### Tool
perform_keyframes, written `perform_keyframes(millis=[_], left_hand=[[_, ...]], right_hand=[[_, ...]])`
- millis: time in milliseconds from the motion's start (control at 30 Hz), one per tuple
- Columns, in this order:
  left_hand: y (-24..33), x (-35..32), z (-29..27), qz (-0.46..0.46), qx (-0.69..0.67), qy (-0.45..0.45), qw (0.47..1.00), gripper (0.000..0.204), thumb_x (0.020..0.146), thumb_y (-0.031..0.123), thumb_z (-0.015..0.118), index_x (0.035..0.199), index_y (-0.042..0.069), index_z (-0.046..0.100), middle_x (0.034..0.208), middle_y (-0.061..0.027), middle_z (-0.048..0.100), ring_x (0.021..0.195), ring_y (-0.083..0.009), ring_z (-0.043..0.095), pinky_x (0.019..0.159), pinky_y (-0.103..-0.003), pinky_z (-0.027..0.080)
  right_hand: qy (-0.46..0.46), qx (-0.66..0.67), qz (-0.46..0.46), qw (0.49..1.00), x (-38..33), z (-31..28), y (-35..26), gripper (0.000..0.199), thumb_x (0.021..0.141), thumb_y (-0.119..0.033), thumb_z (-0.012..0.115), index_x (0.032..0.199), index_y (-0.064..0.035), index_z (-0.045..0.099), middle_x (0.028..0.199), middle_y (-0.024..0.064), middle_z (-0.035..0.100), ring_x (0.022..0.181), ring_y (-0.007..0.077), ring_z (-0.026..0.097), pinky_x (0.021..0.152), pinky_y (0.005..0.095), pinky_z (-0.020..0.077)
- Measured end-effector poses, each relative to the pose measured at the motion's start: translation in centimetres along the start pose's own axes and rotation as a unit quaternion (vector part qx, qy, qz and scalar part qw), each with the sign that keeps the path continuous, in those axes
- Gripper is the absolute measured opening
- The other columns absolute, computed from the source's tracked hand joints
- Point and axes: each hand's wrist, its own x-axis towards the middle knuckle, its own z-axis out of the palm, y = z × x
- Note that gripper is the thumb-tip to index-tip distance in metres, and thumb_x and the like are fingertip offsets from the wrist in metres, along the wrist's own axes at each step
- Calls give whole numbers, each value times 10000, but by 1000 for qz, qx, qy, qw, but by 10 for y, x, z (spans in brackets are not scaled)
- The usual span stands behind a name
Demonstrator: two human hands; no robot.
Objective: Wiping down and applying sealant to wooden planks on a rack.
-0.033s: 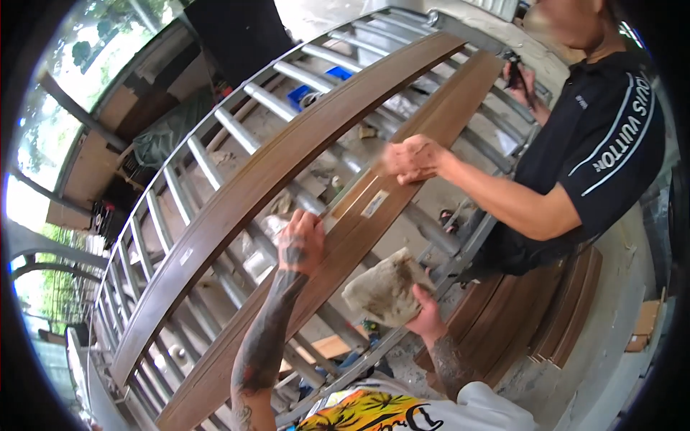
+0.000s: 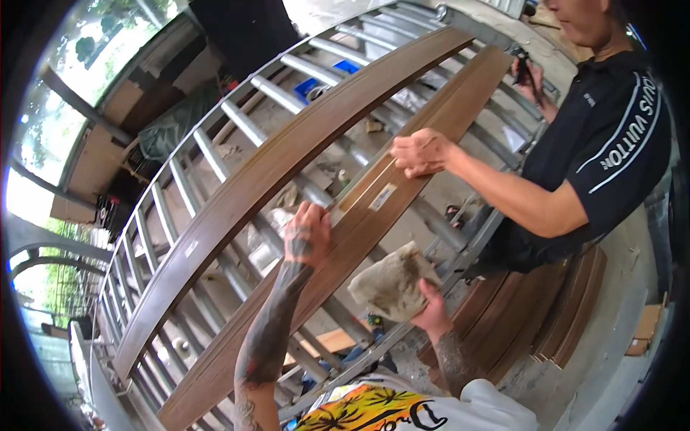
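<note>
My left hand is closed over the far edge of a long brown moulded board, its fingers curled. In my right hand, a folded, stained off-white cloth is held above the near side of that board, apart from it. A pale strip runs along the board's far edge between my left hand and a co-worker's closed hand. Near it a small light label sticks to the board. Beyond lies a second brown board, curved, untouched.
Both boards rest on a rack of grey metal bars. The co-worker stands at the right, a black tool in the other hand. More brown curved boards are stacked on the floor. Blue bins show beyond the bars.
The whole view has shifted slightly. Hands, cloth and boards keep about the same places relative to each other.
</note>
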Motion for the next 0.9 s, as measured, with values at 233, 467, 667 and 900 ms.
perform_keyframes(millis=[233, 467, 667, 900], left_hand=[[-16, 9, 3, -51, -56, -39, 996, 156, 908, 181, 665, 932, 26, 668, 949, -172, 665, 894, -349, 671, 808, -452, 526], [-29, 16, -9, -121, -159, -102, 975, 202, 932, 165, 669, 1060, 14, 710, 893, -129, 742, 809, -210, 719, 766, -332, 554], [-29, 23, -25, 94, -142, -128, 977, 303, 885, -91, 550, 1086, 60, 718, 1035, -135, 700, 920, -258, 709, 801, -359, 564], [-28, 32, -33, 171, -37, -182, 968, 169, 886, 15, 600, 988, 99, 705, 1016, -116, 655, 936, -346, 675, 805, -437, 550]], right_hand=[[26, -26, 18, 999, 1, -3, -4, 607, 1018, -395, 531, 1525, -88, 398, 1519, 102, 483, 1405, 305, 456, 1181, 509, 335], [41, -31, 11, 999, 0, 0, -6, 609, 1015, -399, 540, 1514, -75, 408, 1506, 112, 492, 1397, 308, 462, 1174, 514, 344], [47, -39, 16, 998, -3, -7, -5, 622, 1002, -406, 565, 1503, -68, 417, 1497, 114, 499, 1392, 316, 464, 1171, 524, 344], [45, -58, -1, 997, -2, -1, -6, 649, 981, -418, 597, 1507, -84, 416, 1485, 105, 508, 1379, 312, 474, 1159, 532, 358]])
